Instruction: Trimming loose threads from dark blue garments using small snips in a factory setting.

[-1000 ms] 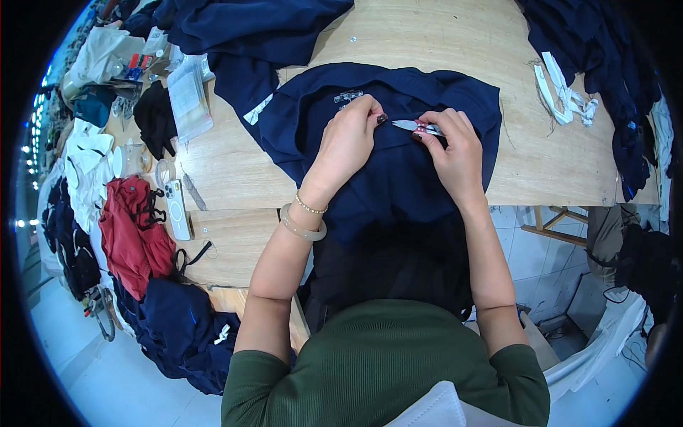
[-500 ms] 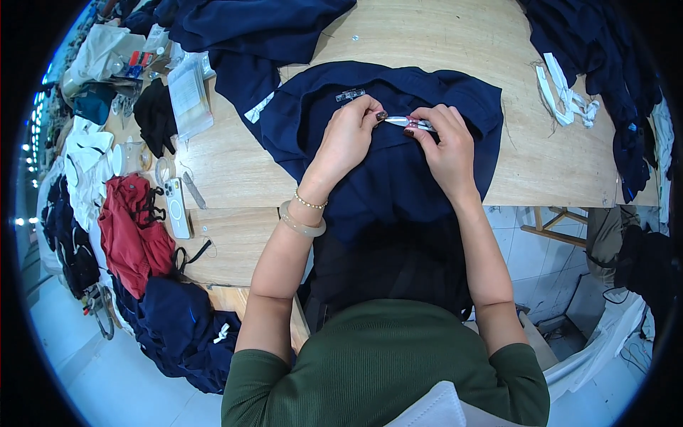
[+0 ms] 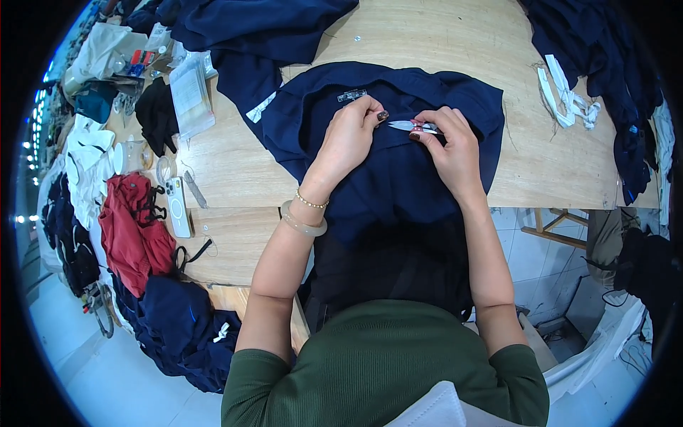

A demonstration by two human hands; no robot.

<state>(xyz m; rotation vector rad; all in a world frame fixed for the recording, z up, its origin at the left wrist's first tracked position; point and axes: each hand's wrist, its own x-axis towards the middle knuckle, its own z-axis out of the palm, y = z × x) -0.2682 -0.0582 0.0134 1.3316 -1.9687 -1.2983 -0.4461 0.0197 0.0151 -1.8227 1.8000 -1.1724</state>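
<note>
A navy blue garment (image 3: 420,89) is spread at the table's near edge, partly hanging over it, with a small dark label (image 3: 351,95) inside its opening. My left hand (image 3: 350,132) rests on the garment in a pinch, thumb against fingertips; whether cloth or a thread is between them is too small to tell. In my right hand (image 3: 453,142) is a pair of thread snips (image 3: 401,126), gripped between thumb and fingers. Their silvery blades point left, a little short of my left fingertips.
The wooden table (image 3: 434,35) carries more navy cloth (image 3: 263,28) and knotted white strips (image 3: 569,99). At left lie a white phone (image 3: 178,208), a grey slim tool (image 3: 193,188), a red cloth bag (image 3: 135,231) and plastic-wrapped papers (image 3: 191,99). A wooden stool (image 3: 551,231) stands under the right side.
The snips and my right hand have shifted slightly right, so the blade tips have drawn away from my left fingertips. My left hand has stayed almost in place.
</note>
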